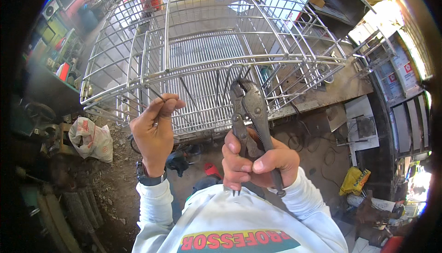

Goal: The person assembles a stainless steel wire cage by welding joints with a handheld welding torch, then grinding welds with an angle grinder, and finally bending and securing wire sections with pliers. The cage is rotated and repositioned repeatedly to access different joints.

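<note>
Right hand: the right hand [258, 161] is closed around the two handles of the locking pliers [251, 115], with the thumb across the front.
Pliers: the long axis is almost upright, leaning a little to the left; the head is at the top and meets a wire at the near edge of the wire rack [202, 64]. I cannot tell if the jaws bite the wire or only touch it.
Left hand: the left hand [156, 124] pinches a thin metal rod [154, 92] between thumb and fingers; the hand is narrow, not spread.
Rod: it goes up and to the left from the fingers, toward the front rail of the rack, and seems to touch it there.
Key relation: the rack lies in front of and above both hands; the pliers meet it to the right of the rod, and the two hands are near, but apart. The right hand's tool reaches further into the rack.
Surface: the rack is a large cage of shiny steel wire, lying on a workbench [331, 92].
Room: a crowded workshop with a dirty floor, a white plastic bag [92, 138] at the left and a yellow bag [354, 179] at the right.
</note>
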The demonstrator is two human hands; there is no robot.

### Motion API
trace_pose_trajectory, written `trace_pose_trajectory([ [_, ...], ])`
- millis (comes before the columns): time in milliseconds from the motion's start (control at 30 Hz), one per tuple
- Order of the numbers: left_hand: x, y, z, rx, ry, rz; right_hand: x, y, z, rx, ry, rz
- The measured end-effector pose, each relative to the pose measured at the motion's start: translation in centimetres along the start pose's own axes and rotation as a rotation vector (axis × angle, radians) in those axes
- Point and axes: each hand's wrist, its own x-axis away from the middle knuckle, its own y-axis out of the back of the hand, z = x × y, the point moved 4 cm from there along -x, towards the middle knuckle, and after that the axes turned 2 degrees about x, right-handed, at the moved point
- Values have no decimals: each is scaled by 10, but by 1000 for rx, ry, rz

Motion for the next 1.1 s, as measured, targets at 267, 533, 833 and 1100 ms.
trace_pose_trajectory([
  [267, 4, 0, -4, -33, 77, -34, -9, -2, -9, -53, 42, 138],
  [533, 4, -2, -7, -15, 65, -45, 21, -24, 12, 278, 138, -125],
  [833, 8, -8, -2, -49, 1, -76, 33, -50, 108, 830, -241, -260],
  [1100, 4, -3, -2, -59, -49, -54, 11, -59, 158, 854, -569, -174],
])
